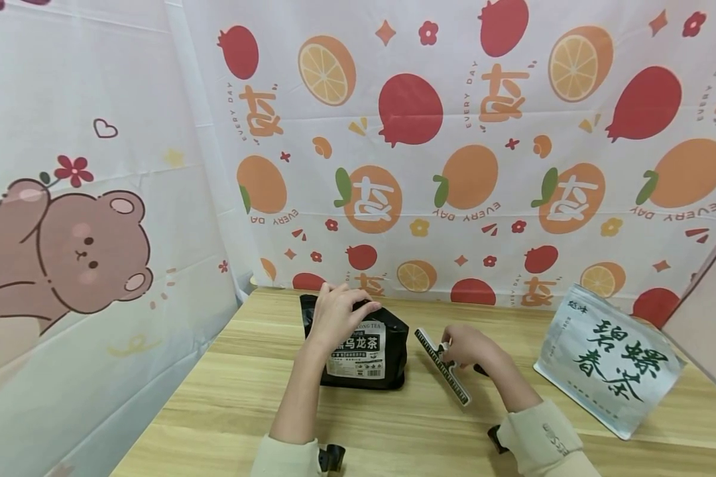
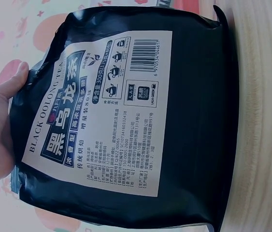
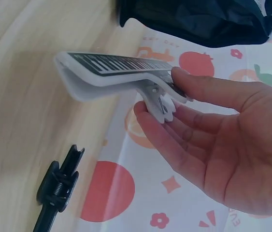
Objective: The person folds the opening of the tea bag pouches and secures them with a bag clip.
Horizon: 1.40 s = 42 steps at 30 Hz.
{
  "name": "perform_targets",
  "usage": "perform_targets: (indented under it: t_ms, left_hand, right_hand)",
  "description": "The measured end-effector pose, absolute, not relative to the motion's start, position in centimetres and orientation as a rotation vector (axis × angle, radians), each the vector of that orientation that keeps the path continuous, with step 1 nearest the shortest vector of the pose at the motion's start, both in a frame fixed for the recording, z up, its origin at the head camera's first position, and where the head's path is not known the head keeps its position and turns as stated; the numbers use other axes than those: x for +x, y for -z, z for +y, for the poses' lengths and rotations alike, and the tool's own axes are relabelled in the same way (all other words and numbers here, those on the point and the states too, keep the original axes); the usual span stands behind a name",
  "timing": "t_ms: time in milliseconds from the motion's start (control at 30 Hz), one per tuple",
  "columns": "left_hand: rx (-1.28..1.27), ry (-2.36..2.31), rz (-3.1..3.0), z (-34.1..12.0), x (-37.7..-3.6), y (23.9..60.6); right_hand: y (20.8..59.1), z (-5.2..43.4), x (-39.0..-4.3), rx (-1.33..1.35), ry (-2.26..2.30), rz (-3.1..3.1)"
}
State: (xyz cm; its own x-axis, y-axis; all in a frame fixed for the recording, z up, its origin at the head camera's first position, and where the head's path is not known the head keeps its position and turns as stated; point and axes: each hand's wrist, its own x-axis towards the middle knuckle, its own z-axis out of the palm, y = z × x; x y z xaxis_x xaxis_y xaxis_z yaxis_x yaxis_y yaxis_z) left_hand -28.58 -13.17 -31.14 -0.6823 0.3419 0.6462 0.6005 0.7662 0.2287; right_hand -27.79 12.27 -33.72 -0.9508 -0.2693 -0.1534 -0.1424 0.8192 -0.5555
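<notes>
A black bag of oolong tea [image 1: 396, 361] with a pale printed label stands on the table, its top folded down at an angle. My left hand [image 1: 334, 321] grips its upper edge; in the left wrist view the thumb [image 2: 17, 79] lies along the top, the other fingers being mostly hidden. Right of the bag, my right hand [image 1: 470, 346] pinches a long white bag clip [image 1: 444, 370] with a black striped pattern by its handles. In the right wrist view the clip's jaws look slightly parted and hold nothing.
A black clip [image 3: 58, 186] lies on the wooden table beyond the right hand, partly hidden in the head view. A pale silver tea bag [image 1: 608, 361] with green writing stands at the right. Printed curtains [image 1: 358, 146] hang behind the table and on the left.
</notes>
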Motion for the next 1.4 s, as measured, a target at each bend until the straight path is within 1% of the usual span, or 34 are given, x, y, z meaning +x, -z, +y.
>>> perform_targets:
  t_ms: [333,667,1000,1400]
  left_hand:
    - [-0.701,0.578,-2.375,-13.3,-28.5,31.1]
    - [-0.689,0.57,-2.379,-13.3,-28.5,31.1]
    - [-0.695,0.569,-2.383,-13.2,-28.5,31.0]
    - [-0.697,0.561,-2.376,-13.2,-28.5,31.0]
  right_hand:
    - [33.2,12.7,-27.9,-0.266,0.925,2.87]
    - [32.5,13.2,-28.1,-0.265,0.933,2.952]
    - [32.1,13.6,-28.1,-0.2,1.22,2.933]
    - [31.0,13.4,-28.1,-0.193,1.468,2.9]
